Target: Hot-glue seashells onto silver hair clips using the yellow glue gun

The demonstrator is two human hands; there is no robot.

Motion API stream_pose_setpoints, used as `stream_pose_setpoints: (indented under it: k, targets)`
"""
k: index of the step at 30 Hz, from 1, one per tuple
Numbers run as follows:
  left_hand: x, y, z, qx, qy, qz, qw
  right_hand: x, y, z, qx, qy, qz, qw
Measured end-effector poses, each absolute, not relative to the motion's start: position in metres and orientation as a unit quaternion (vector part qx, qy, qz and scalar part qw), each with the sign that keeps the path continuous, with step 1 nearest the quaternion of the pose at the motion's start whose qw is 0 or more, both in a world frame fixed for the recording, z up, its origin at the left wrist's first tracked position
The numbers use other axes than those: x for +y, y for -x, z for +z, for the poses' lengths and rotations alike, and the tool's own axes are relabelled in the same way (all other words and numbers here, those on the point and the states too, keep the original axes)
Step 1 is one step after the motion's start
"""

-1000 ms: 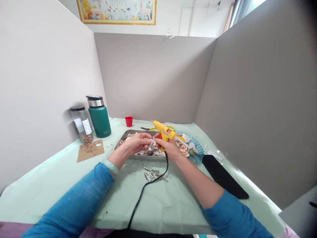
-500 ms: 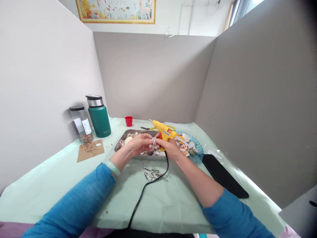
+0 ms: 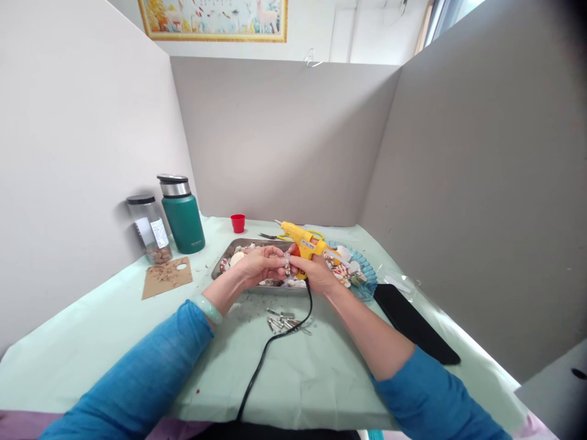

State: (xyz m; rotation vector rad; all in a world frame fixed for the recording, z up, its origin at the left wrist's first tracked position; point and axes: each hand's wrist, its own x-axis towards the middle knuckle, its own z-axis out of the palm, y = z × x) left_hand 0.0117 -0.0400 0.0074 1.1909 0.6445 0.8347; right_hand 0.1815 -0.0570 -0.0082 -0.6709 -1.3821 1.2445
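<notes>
A yellow hot glue gun [image 3: 299,234] is in my right hand [image 3: 317,274], its nozzle pointing to the far left and a clear glue stick projecting from its rear. My left hand [image 3: 257,266] pinches a small silvery metal piece [image 3: 287,264], and the right fingertips touch it as well. Its exact kind is too small to make out. Both hands are over the front of a metal tray [image 3: 275,291] of shells and pebbles. Nearer me lie several silvery metal clips [image 3: 287,324], partly crossed by the gun's black cord [image 3: 263,357].
A scalloped blue plate [image 3: 370,282] holds shells on the right, beside a black flat slab [image 3: 415,324]. Behind the tray are yellow-handled scissors [image 3: 268,236] and a red cup [image 3: 238,223]. A green bottle [image 3: 183,223], a jar [image 3: 150,229] and brown cardboard [image 3: 167,280] stand or lie left.
Both hands stay almost in place. The small silvery piece has turned slightly between the fingers; the glue gun keeps nearly the same pose.
</notes>
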Motion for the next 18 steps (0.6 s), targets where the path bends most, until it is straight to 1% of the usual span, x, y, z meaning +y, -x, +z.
stream_pose_setpoints:
  k: [2,4,6,8,10,12,14,16,18]
  targets:
    - [-0.036,-0.008,0.008,0.301,-0.559,0.375,0.675,-0.055,-0.182,-0.009,-0.570,0.272,0.531,0.565]
    - [-0.031,-0.005,0.008,0.346,-0.599,0.383,0.612,-0.053,-0.182,-0.010,-0.551,0.259,0.535,0.586]
    - [-0.024,-0.003,0.007,0.419,-0.656,0.372,0.505,-0.051,-0.182,-0.011,-0.535,0.255,0.533,0.604]
    - [-0.019,-0.005,0.005,0.481,-0.725,0.328,0.368,-0.050,-0.182,-0.012,-0.526,0.260,0.530,0.613]
    - [-0.016,-0.009,0.002,0.502,-0.794,0.256,0.229,-0.049,-0.182,-0.012,-0.520,0.266,0.529,0.615]
    - [-0.015,-0.014,0.000,0.491,-0.847,0.167,0.118,-0.049,-0.181,-0.011,-0.514,0.269,0.529,0.619]
    - [-0.015,-0.018,-0.001,0.474,-0.875,0.083,0.062,-0.050,-0.180,-0.010,-0.505,0.272,0.531,0.624]
    - [-0.017,-0.020,-0.001,0.473,-0.879,0.034,0.046,-0.052,-0.179,-0.009,-0.496,0.278,0.533,0.626]
    - [-0.018,-0.021,0.000,0.483,-0.874,0.014,0.043,-0.052,-0.178,-0.008,-0.493,0.279,0.534,0.627]
